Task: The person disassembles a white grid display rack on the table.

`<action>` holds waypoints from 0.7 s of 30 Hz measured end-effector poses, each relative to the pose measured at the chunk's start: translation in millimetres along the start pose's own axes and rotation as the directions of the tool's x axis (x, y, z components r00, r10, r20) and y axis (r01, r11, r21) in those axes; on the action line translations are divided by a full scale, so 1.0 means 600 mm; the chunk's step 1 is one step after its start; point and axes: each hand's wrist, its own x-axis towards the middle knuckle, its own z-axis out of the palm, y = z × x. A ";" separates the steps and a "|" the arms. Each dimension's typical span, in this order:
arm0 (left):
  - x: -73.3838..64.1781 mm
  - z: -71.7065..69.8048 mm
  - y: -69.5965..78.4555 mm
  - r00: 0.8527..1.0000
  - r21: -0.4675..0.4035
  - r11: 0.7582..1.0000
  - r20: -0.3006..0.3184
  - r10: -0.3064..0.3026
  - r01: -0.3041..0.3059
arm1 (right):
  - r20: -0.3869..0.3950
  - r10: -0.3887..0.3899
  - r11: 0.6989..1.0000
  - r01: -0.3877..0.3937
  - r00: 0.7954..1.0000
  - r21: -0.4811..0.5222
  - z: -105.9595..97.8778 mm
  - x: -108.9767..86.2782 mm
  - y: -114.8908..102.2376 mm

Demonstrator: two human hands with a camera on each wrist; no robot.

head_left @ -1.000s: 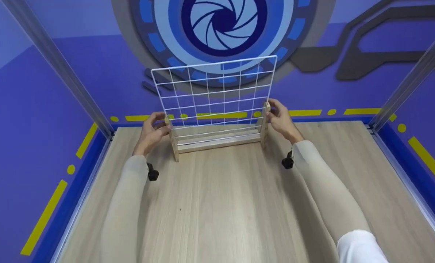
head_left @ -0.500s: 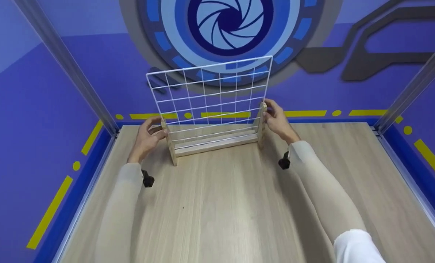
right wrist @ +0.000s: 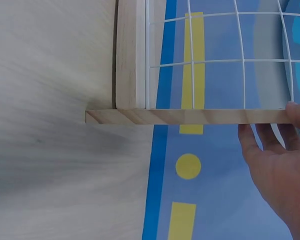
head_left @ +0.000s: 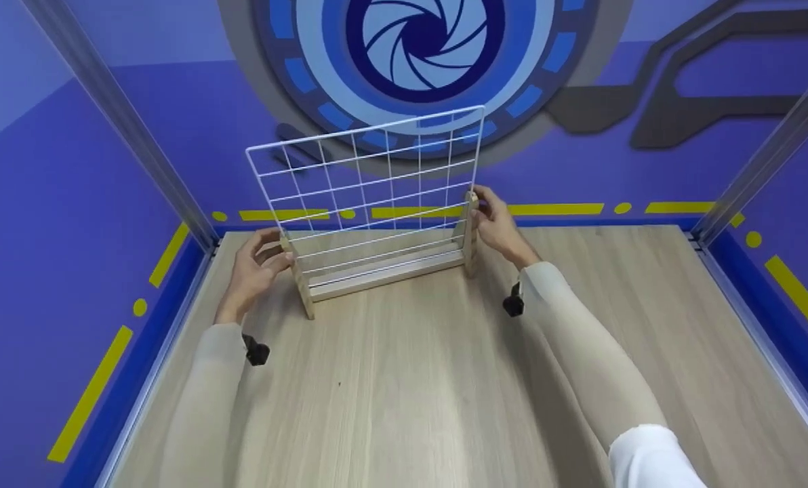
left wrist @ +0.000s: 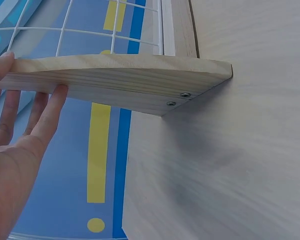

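A display rack stands upright near the back of the table, made of a white wire grid (head_left: 367,128) set in a wooden stand. A wooden crossbar (head_left: 387,275) joins its two side panels. My left hand (head_left: 249,276) grips the upper part of the left side panel (head_left: 302,287), thumb on the front edge. On the other end, my right hand (head_left: 500,229) holds the right side panel (head_left: 470,238) near its top. In the left wrist view two screws (left wrist: 185,95) show low on the panel's outer face. The right wrist view shows the right panel (right wrist: 190,116) edge-on.
The wood-grain table (head_left: 404,393) is bounded by a blue printed back wall (head_left: 546,169) and side walls. Metal posts (head_left: 133,135) rise at the back corners. A black wrist camera (head_left: 256,352) hangs at each wrist.
Both hands have moved the rack leftward across the table. Its left end has come closer to me, so the rack now stands at more of an angle.
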 end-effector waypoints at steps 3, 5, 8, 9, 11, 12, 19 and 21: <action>-0.011 -0.007 0.002 1.000 0.028 1.000 -0.005 0.011 -0.011 | 0.004 0.007 1.000 -0.007 1.000 0.000 0.008 0.002 -0.002; -0.019 -0.011 0.004 1.000 0.041 0.999 -0.013 0.021 -0.020 | 0.007 0.008 1.000 -0.008 1.000 0.001 0.014 0.005 -0.003; -0.029 -0.017 0.005 0.999 0.048 0.998 -0.026 0.033 -0.031 | 0.011 0.007 1.000 -0.007 1.000 0.016 0.023 0.010 -0.006; -0.032 -0.019 0.004 0.999 0.048 0.998 -0.029 0.037 -0.036 | 0.014 0.005 1.000 -0.005 1.000 0.021 0.026 0.012 -0.006; -0.039 -0.024 0.004 0.998 0.049 0.998 -0.036 0.046 -0.044 | 0.020 0.005 1.000 -0.005 1.000 0.019 0.032 0.015 -0.008; -0.043 -0.027 0.003 0.998 0.052 0.998 -0.038 0.047 -0.045 | 0.025 0.007 1.000 -0.008 1.000 0.015 0.035 0.017 -0.008; -0.070 -0.040 0.001 0.996 0.114 0.992 -0.065 0.065 -0.057 | 0.055 0.017 1.000 -0.018 0.998 0.004 0.056 0.024 -0.012; -0.077 -0.042 0.000 0.994 0.120 0.991 -0.080 0.069 -0.059 | 0.067 0.014 1.000 -0.015 0.998 0.013 0.061 0.026 -0.013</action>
